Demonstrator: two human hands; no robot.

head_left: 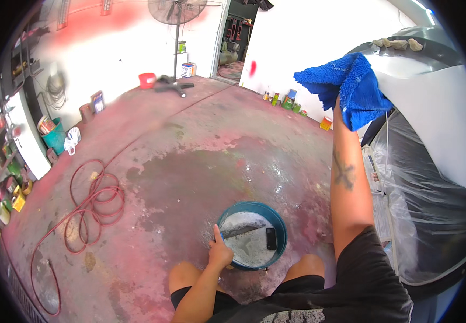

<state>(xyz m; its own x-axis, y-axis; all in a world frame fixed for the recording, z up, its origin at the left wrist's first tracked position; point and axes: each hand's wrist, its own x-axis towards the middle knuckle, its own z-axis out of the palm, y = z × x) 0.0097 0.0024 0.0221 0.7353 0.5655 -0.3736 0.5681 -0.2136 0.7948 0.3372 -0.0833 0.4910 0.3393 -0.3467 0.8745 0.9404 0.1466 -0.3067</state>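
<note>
A teal bucket [282,223] of cloudy, foamy water stands on the floor in front of my knees. At its left rim, my left hand [220,252] is closed on the edge, thumb pointing upward. A small black block [271,238] shows at the right side inside the bucket, and a dark streak crosses the foam. Far to the right, my right arm is stretched out and raised. A fluffy blue microfiber cloth [358,89] drapes over my right hand, hiding its fingers, beside the white car panel [432,102].
Clear plastic sheeting [427,210] covers the car's side at right. A red hose [95,199] lies coiled on the stained floor at left. A pedestal fan [176,48], a red bowl [147,80] and several cans stand along the far wall. Loaded shelves line the left.
</note>
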